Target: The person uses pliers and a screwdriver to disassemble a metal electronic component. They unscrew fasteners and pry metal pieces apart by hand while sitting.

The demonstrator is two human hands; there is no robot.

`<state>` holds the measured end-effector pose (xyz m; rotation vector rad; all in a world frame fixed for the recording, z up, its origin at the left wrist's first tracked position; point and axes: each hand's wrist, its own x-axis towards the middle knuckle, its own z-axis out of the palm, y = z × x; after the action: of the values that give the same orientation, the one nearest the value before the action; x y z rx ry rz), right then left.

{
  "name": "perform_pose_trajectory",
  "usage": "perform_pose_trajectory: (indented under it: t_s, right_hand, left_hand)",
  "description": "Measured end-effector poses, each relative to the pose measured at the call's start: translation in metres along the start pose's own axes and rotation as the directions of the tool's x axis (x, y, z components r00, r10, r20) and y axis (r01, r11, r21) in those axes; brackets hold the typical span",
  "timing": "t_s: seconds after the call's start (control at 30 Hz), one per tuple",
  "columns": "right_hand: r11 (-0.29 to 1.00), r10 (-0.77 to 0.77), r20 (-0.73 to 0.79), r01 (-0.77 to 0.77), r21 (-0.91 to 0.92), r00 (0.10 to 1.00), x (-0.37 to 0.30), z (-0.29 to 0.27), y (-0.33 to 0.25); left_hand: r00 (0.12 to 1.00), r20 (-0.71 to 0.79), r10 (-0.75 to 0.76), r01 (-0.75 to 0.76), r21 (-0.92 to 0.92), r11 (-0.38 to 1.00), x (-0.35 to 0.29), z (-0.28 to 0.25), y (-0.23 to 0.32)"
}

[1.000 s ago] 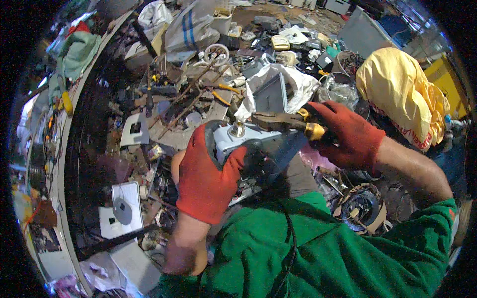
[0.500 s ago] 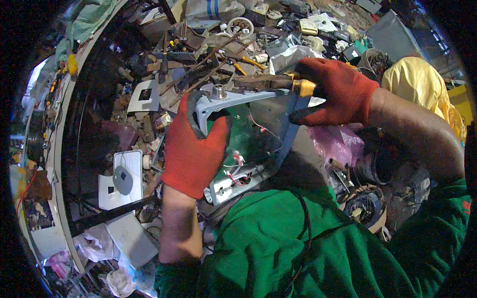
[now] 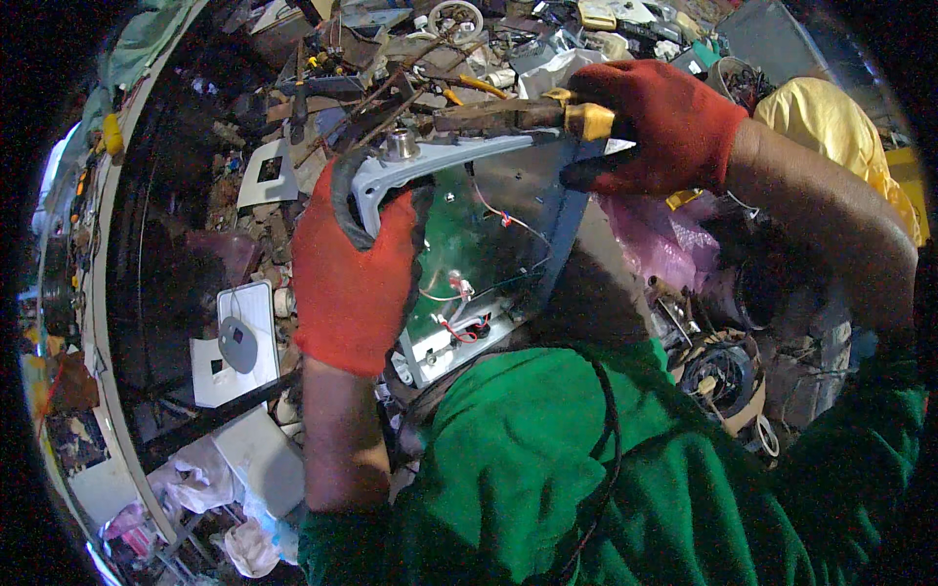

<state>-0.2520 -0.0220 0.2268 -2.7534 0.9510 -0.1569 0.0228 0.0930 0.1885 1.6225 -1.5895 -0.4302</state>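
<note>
A grey metal casing is tilted in front of me, its open side showing a shiny inner plate and thin red and white wires. My left hand, in a red glove with dark fingers, is closed around its upper left corner, beside a small metal knob. At the upper right corner my right hand, gloved alike, is closed around a dark brown bar with a yellow end. That bar lies along the casing's top edge; its exact kind is unclear. The right thumb is against the casing's right side.
Mixed scrap and electronic parts spread across the far side, with a white ring among them. White panels lie at left beside a dark frame. At right are pink bubble wrap, coiled cable and a yellow sack.
The whole view has shifted, so the casing and both hands appear higher and the left hand further left. Both hands keep their grips. A yellow piece now shows below my right hand.
</note>
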Motion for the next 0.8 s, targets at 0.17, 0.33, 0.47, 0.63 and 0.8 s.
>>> perform_pose_trajectory:
  t_s: [0.17,0.33,0.47,0.63,0.8]
  right_hand:
    - [0.997,-0.006,-0.022,0.005,-0.073,1.000,0.002,0.008,0.007]
    - [0.997,-0.024,0.041,0.027,-0.075,0.999,0.008,0.006,0.008]
    - [0.991,-0.113,-0.076,0.107,-0.076,0.991,0.014,0.011,0.010]
    - [0.991,-0.123,-0.028,0.122,-0.057,0.992,0.024,0.008,0.018]
    - [0.999,-0.038,-0.059,0.038,0.008,0.998,0.017,0.003,0.012]
  left_hand:
    - [0.997,0.024,-0.075,0.076,-0.017,0.997,0.003,-0.004,0.007]
    - [0.989,-0.018,-0.145,0.141,-0.136,0.981,-0.006,-0.003,0.007]
    - [0.999,-0.048,-0.006,0.005,-0.018,1.000,-0.008,-0.005,0.002]
    - [0.997,-0.062,0.035,-0.032,0.036,0.999,-0.004,-0.004,0.000]
    - [0.994,-0.022,-0.105,0.104,-0.059,0.993,0.008,-0.001,0.007]
